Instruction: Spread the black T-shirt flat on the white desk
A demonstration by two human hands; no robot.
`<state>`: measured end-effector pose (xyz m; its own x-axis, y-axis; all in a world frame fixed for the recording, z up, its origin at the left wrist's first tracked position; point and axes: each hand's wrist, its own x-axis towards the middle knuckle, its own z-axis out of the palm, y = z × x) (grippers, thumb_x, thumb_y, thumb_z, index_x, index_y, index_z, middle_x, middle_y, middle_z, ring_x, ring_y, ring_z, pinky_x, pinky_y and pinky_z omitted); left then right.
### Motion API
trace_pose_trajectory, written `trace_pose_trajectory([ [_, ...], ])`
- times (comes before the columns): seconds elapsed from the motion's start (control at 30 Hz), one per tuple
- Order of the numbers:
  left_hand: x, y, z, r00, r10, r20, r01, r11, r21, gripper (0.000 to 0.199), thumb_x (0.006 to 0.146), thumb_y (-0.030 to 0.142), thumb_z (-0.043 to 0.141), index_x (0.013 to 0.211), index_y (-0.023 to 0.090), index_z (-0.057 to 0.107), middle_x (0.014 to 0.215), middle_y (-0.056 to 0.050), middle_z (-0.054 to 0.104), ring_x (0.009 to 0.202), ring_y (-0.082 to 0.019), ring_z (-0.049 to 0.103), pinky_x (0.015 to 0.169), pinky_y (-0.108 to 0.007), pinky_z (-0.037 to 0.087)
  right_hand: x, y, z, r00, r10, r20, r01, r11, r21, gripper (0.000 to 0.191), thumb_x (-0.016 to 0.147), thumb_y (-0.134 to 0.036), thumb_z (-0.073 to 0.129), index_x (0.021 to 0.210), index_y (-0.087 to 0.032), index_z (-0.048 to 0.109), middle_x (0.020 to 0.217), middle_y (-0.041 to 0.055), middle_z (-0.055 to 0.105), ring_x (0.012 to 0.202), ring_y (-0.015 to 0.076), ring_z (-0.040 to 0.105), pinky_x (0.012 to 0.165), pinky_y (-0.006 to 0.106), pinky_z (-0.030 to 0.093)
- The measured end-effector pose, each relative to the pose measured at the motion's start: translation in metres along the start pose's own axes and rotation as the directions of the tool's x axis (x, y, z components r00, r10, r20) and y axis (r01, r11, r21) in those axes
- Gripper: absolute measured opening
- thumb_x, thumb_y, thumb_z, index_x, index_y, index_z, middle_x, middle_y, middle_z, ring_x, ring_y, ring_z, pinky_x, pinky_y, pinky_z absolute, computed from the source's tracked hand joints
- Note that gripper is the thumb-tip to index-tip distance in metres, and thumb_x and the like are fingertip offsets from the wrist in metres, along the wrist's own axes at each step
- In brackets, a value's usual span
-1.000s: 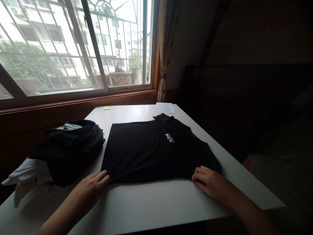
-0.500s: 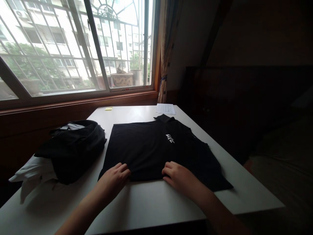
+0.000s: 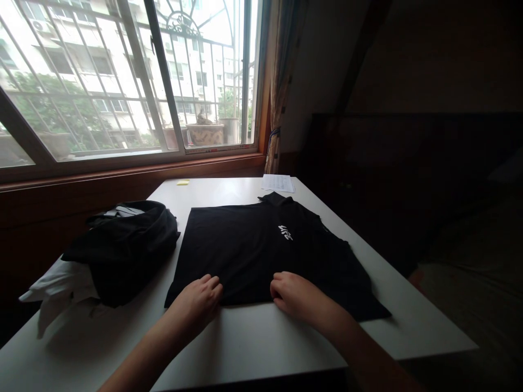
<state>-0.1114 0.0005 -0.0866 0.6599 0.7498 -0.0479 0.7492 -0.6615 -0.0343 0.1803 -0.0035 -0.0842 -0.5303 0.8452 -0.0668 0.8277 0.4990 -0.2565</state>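
A black T-shirt (image 3: 241, 245) with white lettering on it lies spread sideways on the white table (image 3: 253, 343), its collar side towards the far right. My left hand (image 3: 206, 294) is closed at the shirt's near edge, left of the middle, fingers curled onto the cloth. Further right along that same edge, my right hand (image 3: 288, 291) is closed on the fabric too, thumb tucked under the fingers. Both fingertips are partly hidden by the backs of the hands. The sleeve on the right fans out flat towards the table's right side.
A heap of black clothing (image 3: 126, 250) with white cloth (image 3: 65, 283) under it sits on the left of the table. Papers (image 3: 278, 183) and a yellow sticky note (image 3: 183, 182) lie at the far end. A barred window (image 3: 122, 81) and a curtain (image 3: 280, 81) stand behind.
My left hand has shifted slightly right along the near edge, and its fingers look more curled. My right hand has curled tighter in nearly the same place. The shirt lies almost unchanged.
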Motion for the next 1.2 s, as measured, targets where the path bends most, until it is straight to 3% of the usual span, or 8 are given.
trace_pose_trajectory([
  [0.13, -0.001, 0.003, 0.004, 1.000, -0.006, -0.009, 0.007, 0.999, 0.045, 0.009, 0.090, 0.011, 0.060, 0.097, 0.014, 0.066, 0.097, -0.007, 0.064, 0.089, -0.024, 0.060, 0.079, -0.036, 0.053, -0.001, -0.006, 0.004, 1.000, -0.014, -0.013, 0.013, 0.995, -0.099, 0.020, 0.080, -0.002, 0.057, 0.085, -0.018, 0.068, 0.093, 0.0043, 0.067, 0.091, 0.0195, 0.060, 0.080, 0.030, 0.046],
  [0.33, -0.010, 0.004, 0.021, 0.993, 0.018, -0.118, -0.009, 0.997, 0.072, 0.014, 0.091, 0.005, 0.055, 0.094, 0.016, 0.062, 0.091, -0.005, 0.060, 0.083, -0.022, 0.056, 0.076, -0.036, 0.051, -0.005, -0.011, 0.009, 1.000, -0.003, -0.022, -0.001, 0.984, -0.179, 0.021, 0.078, -0.002, 0.056, 0.090, -0.017, 0.066, 0.097, 0.0061, 0.066, 0.092, 0.0216, 0.060, 0.080, 0.032, 0.047],
  [0.47, -0.017, 0.004, 0.028, 0.983, 0.078, -0.165, -0.064, 0.994, 0.088, 0.022, 0.090, -0.003, 0.051, 0.087, 0.018, 0.059, 0.088, -0.003, 0.057, 0.079, -0.021, 0.053, 0.075, -0.035, 0.049, -0.007, -0.007, 0.013, 1.000, 0.006, -0.021, -0.009, 0.987, -0.159, 0.020, 0.079, -0.003, 0.056, 0.091, -0.017, 0.064, 0.096, 0.0064, 0.066, 0.090, 0.0210, 0.060, 0.080, 0.032, 0.047],
  [0.6, -0.024, 0.004, 0.029, 0.965, 0.100, -0.243, -0.089, 0.995, 0.055, 0.028, 0.089, -0.007, 0.049, 0.092, 0.019, 0.058, 0.091, -0.003, 0.057, 0.082, -0.021, 0.054, 0.076, -0.034, 0.048, -0.010, -0.003, 0.014, 0.999, 0.005, -0.054, -0.009, 0.997, -0.081, 0.021, 0.080, -0.002, 0.056, 0.092, -0.017, 0.064, 0.093, 0.0046, 0.066, 0.091, 0.0198, 0.060, 0.083, 0.030, 0.046],
  [0.93, -0.028, 0.006, 0.030, 0.968, 0.070, -0.240, -0.065, 0.997, 0.030, 0.028, 0.089, -0.007, 0.046, 0.092, 0.019, 0.057, 0.091, -0.003, 0.056, 0.074, -0.020, 0.052, 0.063, -0.033, 0.045, -0.019, -0.005, 0.003, 0.984, -0.047, -0.173, 0.029, 0.994, -0.106, 0.021, 0.079, 0.000, 0.058, 0.085, -0.020, 0.062, 0.095, 0.0016, 0.061, 0.092, 0.0182, 0.055, 0.076, 0.028, 0.043],
  [1.2, -0.037, -0.002, 0.025, 0.982, 0.090, -0.164, -0.070, 0.990, 0.126, 0.036, 0.080, -0.009, 0.049, 0.099, 0.020, 0.060, 0.100, -0.005, 0.060, 0.083, -0.023, 0.056, 0.072, -0.037, 0.049, -0.033, 0.004, 0.012, 0.991, -0.102, -0.084, 0.098, 0.994, -0.050, 0.026, 0.083, 0.003, 0.053, 0.087, -0.020, 0.063, 0.095, 0.0018, 0.061, 0.088, 0.0170, 0.055, 0.074, 0.027, 0.044],
])
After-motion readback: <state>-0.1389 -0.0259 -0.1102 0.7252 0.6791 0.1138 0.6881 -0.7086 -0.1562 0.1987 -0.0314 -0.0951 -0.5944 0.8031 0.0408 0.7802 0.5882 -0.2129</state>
